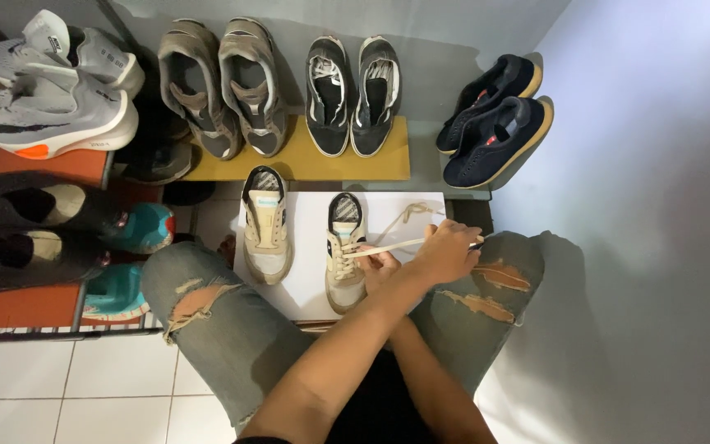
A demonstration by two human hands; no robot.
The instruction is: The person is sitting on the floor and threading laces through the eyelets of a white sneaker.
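Head view. The person sits on the floor with knees raised in torn jeans, and the forearms cross at lower centre of the frame. The arm that enters from lower left ends in the left hand (447,252), right of centre. That hand is closed, fingers together, on a flat beige lace (388,244), which it draws taut.

The lace runs nearly level, rising slightly toward the right, from the eyelets of the beige sneaker (343,255) to the left hand. A loose loop of it lies on the white sheet (306,279) above the hand.

The right hand (378,261) comes from the arm that enters at lower right. It rests on the sneaker's throat and is largely covered by the left wrist. I cannot tell whether its fingers are pinched or spread.

The beige sneaker stands at mid-frame on the white sheet. Its long axis runs up and down the picture, and its opening faces the top of the frame. It lies directly left of the left hand, and the right hand is the nearer, in contact with it. Its mate (266,226) stands parallel and just to the left, untouched and apart from both hands.

Surroundings: a rack of sports shoes at left, grey and dark pairs on a yellow board (306,164) above, and a navy pair (495,115) at upper right.
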